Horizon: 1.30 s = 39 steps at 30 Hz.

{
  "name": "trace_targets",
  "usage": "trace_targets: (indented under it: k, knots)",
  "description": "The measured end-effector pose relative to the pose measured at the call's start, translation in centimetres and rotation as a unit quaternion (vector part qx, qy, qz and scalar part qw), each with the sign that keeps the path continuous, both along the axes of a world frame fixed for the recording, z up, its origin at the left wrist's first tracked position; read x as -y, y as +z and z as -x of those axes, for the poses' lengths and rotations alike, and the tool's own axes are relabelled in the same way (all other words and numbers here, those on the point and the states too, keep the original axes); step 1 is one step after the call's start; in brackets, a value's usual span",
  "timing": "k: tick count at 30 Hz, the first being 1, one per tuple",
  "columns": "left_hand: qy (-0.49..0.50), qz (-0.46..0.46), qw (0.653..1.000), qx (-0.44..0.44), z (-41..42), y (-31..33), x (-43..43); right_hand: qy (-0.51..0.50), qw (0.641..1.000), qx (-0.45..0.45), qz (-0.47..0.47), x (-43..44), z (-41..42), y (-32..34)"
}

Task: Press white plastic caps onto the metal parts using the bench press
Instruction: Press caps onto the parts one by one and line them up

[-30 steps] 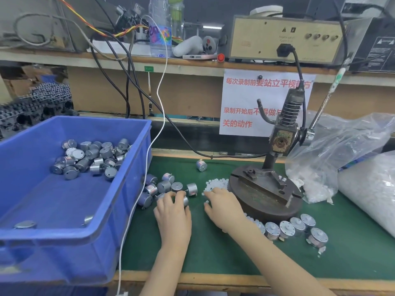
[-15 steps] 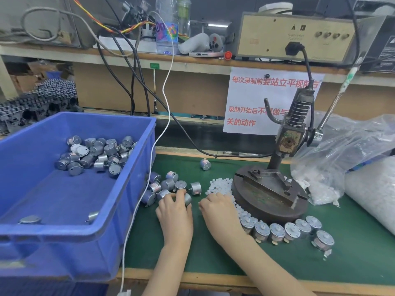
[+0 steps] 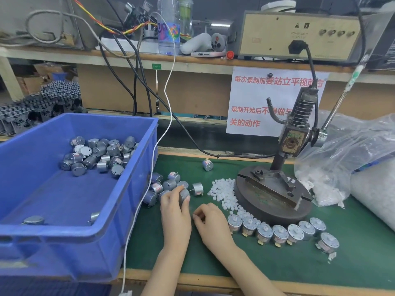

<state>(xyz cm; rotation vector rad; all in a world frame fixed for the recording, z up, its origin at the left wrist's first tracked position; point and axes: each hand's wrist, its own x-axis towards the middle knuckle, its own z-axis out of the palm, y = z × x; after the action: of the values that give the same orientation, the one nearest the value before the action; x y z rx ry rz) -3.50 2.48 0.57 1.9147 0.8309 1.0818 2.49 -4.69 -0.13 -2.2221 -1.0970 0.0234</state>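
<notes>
While no part is showing on the fixture of the bench press (image 3: 275, 189), which is standing at the right of the counter (image 3: 213, 263), one metal part (image 3: 184, 194) is being gripped by the left hand (image 3: 175, 214). Fingers and thumb are being curled round its round body at the near edge of the loose cluster of parts (image 3: 166, 184) lying just beside the blue bin (image 3: 106, 242).

The right hand (image 3: 211, 223) is being held just beside the left, with its fingers curled inward toward it. Something small and pale is showing at the fingertips, but whether a white cap is being pinched there cannot be told.

The heap of white caps (image 3: 224, 192) is lying ahead and to the right of the right hand, touching the foot of the press base. The press is lying farther the same way, beyond and to the right of both hands. The right hand is therefore being judged the nearer to it and to its lever (image 3: 339, 103), which is rising at the far right.

The gripped part is being held on the side away from the press, so a rightward carry past the caps is being judged necessary before seating. Its long axis cannot be told, as the shaft end is being hidden by the fingers.

A curved row of capped parts (image 3: 280, 232) is lying along the near edge of the base.
</notes>
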Motion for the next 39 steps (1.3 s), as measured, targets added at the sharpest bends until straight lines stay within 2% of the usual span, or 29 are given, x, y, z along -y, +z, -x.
trace_targets:
  k: [3, 6, 11, 15, 19, 22, 25, 27, 31, 36, 39]
  knots:
    - [-0.018, -0.007, 1.000, 0.005, 0.1, 0.0, 0.0, -0.007, 0.999, -0.035, -0.020, -0.1, -0.4, -0.1]
    - [-0.019, -0.007, 1.000, 0.017, 0.1, 0.0, 0.1, -0.011, 0.999, -0.027, -0.038, 0.0, -0.1, -0.3]
    - [-0.037, 0.010, 0.999, 0.017, 0.0, 0.1, 0.2, 0.003, 0.990, -0.051, -0.133, 0.4, 0.5, 0.1]
    - [-0.072, -0.008, 0.997, 0.006, -0.2, 0.0, 0.7, 0.046, 0.992, 0.013, -0.120, 0.3, 0.5, -0.2]
    - [-0.088, -0.011, 0.996, -0.009, 0.0, 0.0, 0.9, 0.017, 0.992, -0.001, -0.124, 0.5, 0.2, -0.3]
    - [-0.120, 0.017, 0.993, 0.008, 0.3, 0.2, 0.9, -0.003, 0.985, -0.050, -0.162, 0.7, 0.3, -0.2]
    - [-0.163, 0.098, 0.979, 0.077, 0.9, 0.5, 0.9, -0.025, 0.976, -0.125, -0.177, 0.9, 0.4, -0.1]
    - [-0.168, 0.142, 0.972, 0.084, 1.0, 0.4, 0.5, -0.028, 0.978, -0.127, -0.163, 1.0, 0.4, -0.1]
    - [-0.159, 0.104, 0.982, -0.012, 0.9, 0.3, 0.0, -0.036, 0.969, -0.152, -0.191, 1.1, 0.4, -0.1]
    - [-0.167, -0.068, 0.970, -0.160, 1.4, -1.2, -0.1, -0.042, 0.949, -0.204, -0.237, 1.5, 0.6, 0.1]
    - [-0.164, -0.078, 0.967, -0.179, 1.3, -1.1, -0.1, -0.036, 0.946, -0.209, -0.246, 1.5, 0.6, 0.3]
